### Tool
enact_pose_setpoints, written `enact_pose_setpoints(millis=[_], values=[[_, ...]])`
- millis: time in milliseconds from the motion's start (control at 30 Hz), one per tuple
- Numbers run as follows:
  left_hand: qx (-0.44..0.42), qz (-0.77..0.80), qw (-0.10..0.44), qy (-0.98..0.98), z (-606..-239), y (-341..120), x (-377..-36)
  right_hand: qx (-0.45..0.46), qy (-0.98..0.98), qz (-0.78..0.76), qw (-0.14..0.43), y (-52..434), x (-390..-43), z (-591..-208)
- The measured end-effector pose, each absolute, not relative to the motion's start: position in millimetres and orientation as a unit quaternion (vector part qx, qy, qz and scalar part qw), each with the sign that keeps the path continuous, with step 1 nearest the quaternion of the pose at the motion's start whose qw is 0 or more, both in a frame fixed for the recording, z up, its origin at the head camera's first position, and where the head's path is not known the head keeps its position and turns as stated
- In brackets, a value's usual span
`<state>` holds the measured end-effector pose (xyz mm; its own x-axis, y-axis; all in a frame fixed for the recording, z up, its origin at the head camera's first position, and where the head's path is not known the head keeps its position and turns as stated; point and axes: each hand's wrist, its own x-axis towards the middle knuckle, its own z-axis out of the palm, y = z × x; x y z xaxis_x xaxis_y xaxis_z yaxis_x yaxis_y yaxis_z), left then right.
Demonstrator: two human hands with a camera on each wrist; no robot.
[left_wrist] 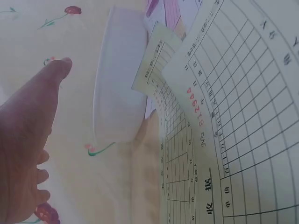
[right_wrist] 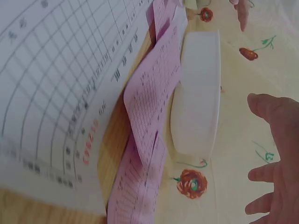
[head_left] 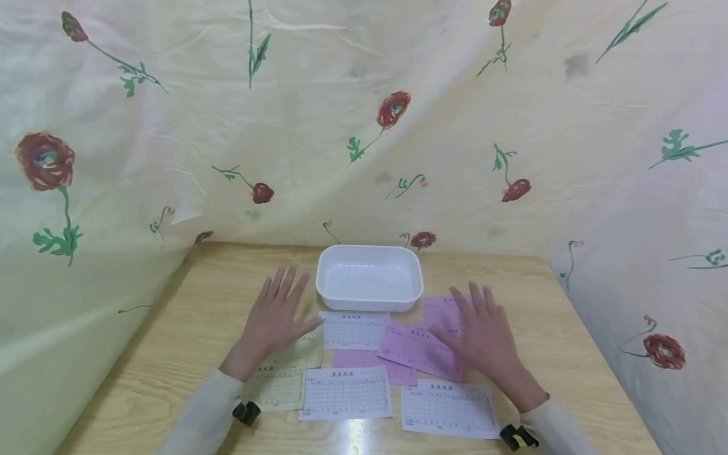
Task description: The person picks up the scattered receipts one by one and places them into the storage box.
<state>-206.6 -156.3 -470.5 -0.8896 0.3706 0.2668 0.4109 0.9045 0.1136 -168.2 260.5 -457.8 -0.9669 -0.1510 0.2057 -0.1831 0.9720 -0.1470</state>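
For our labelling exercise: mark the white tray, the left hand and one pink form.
white tray [head_left: 332, 287], head view, on its front-left rim.
left hand [head_left: 274, 318], head view, on the back of the hand.
pink form [head_left: 414, 349], head view, on its middle.

Both hands, left [head_left: 277, 316] and right [head_left: 482, 333], hover flat over scattered paper slips [head_left: 347, 393] before a white tray [head_left: 370, 279].

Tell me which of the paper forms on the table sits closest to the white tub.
The white form in the middle: its top edge lies right at the front wall of the white tub. The other two white forms lie in the near row, and the pink and yellowish ones sit off to the sides.
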Motion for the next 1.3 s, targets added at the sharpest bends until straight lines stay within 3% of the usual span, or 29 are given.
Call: enact_pose_setpoints(millis=[667,967,1300], values=[[-0.215,-0.176,0.119,-0.953,-477.4,-148.9,-237.4,0.102,-0.988,0.04,0.113,306.7,-181.0,-444.5],[-0.18,-0.302,0.081,-0.933,-489.3,-145.2,-245.2,0.067,-0.987,0.131,0.07,324.3,-185.2,-442.2],[-0.181,-0.38,0.065,-0.905,-494.1,-140.7,-255.9,0.08,-0.975,0.193,0.078,354.6,-205.6,-457.1]])
